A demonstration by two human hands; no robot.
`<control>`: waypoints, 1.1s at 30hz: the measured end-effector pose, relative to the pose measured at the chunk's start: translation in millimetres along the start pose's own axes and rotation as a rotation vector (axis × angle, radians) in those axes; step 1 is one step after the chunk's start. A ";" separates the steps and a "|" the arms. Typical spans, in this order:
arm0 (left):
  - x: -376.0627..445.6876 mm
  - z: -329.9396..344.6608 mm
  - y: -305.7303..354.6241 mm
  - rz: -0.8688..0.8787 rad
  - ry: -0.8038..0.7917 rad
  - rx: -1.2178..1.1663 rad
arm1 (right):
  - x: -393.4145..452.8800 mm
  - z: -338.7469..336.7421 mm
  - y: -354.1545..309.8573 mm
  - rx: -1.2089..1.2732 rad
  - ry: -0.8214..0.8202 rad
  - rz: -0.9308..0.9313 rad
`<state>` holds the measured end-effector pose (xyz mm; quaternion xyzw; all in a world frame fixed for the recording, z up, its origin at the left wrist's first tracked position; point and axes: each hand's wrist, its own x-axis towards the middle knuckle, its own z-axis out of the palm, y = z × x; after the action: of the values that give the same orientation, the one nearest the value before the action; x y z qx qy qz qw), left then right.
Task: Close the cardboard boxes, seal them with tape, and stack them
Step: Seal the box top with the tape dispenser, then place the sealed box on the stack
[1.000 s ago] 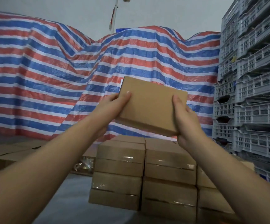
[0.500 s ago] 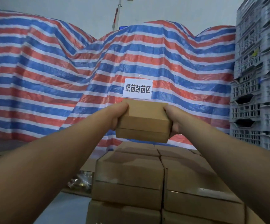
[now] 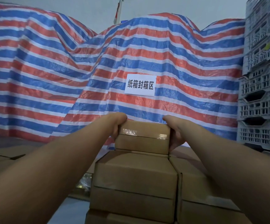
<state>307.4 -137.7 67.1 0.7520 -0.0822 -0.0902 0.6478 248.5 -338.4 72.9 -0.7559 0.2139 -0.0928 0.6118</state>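
Both hands (image 3: 147, 128), lower than before, gripping taped box (image 3: 142, 139) atop stack (image 3: 136, 180).

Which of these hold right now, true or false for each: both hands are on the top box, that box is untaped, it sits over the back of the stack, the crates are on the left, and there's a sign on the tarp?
1. Both hands grip the top box: true, left hand and right hand hold its sides.
2. The box is untaped: false, clear tape runs across its front.
3. It sits over the back of the stack: true.
4. The grey crates are on the left: false, they stand on the right.
5. A white sign hangs on the striped tarp: true.
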 end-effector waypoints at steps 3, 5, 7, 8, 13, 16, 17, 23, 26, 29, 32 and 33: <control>-4.3 -0.2 -4.5 0.012 0.009 -0.024 | -2.2 0.9 -0.2 0.017 0.035 -0.001; -11.8 0.0 -6.3 0.045 0.033 -0.008 | -4.9 -0.1 -1.4 -0.013 0.082 -0.006; -20.5 1.5 -7.3 0.089 0.090 0.046 | -12.2 -2.7 -2.7 -0.104 0.185 -0.039; -25.5 2.2 -7.3 0.131 0.120 0.084 | -17.7 -4.0 -2.9 -0.137 0.233 -0.067; -54.9 -4.0 -3.6 0.349 0.324 0.165 | -53.3 -9.4 0.9 -0.070 0.256 -0.226; -75.3 -10.5 -9.3 0.480 0.371 0.254 | -78.8 -8.1 11.3 0.030 0.340 -0.403; -87.0 -11.6 -12.3 0.512 0.385 0.273 | -90.1 -6.9 16.0 0.034 0.382 -0.465; -167.2 -8.6 -40.1 0.698 0.370 0.334 | -167.1 7.8 42.8 0.051 0.422 -0.648; -208.3 -1.7 -58.6 0.766 0.318 0.381 | -211.6 19.2 65.0 0.050 0.391 -0.719; -245.5 10.0 -78.8 0.786 0.264 0.360 | -247.7 32.6 95.5 0.030 0.334 -0.778; -274.7 22.3 -103.7 0.862 0.175 0.287 | -266.5 47.4 131.4 0.088 0.269 -0.729; -281.2 24.6 -112.7 0.901 0.158 0.261 | -269.5 52.8 143.6 0.085 0.251 -0.685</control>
<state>29.3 -77.2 -39.7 0.7212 -0.3613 0.2683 0.5266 -0.6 -196.9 -45.3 -0.7404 0.0178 -0.3929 0.5451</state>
